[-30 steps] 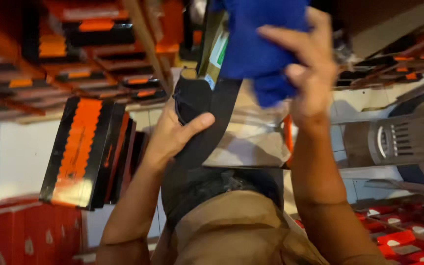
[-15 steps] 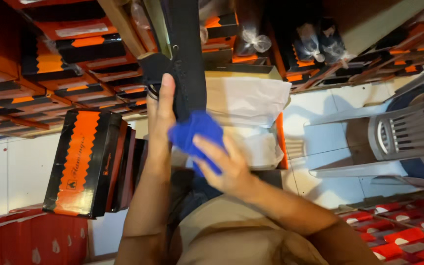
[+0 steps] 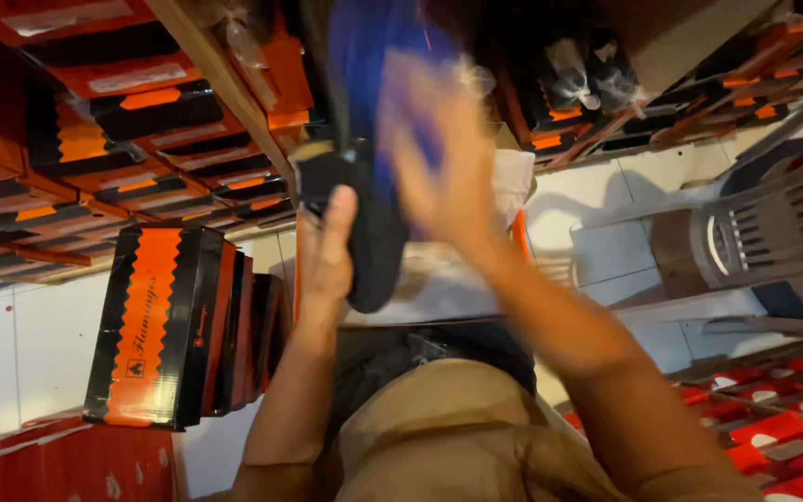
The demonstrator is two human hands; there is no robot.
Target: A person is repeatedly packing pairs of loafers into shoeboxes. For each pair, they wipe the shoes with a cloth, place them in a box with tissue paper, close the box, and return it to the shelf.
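My left hand grips a black shoe by its heel end and holds it up in front of me, sole side long and dark. My right hand, blurred by motion, presses a blue cloth against the upper part of the shoe. The cloth covers the shoe's far end, which is hidden. Below the shoe lies a white plastic bag on my lap, above my tan trousers.
A stack of black-and-orange shoe boxes stands on the white tiled floor at the left. Shelves of similar boxes fill the top left. A grey plastic chair is at the right, with red boxes below it.
My right hand has moved with the blue cloth up along the shoe, from its middle to its upper end. My left hand keeps hold of the shoe's lower end.
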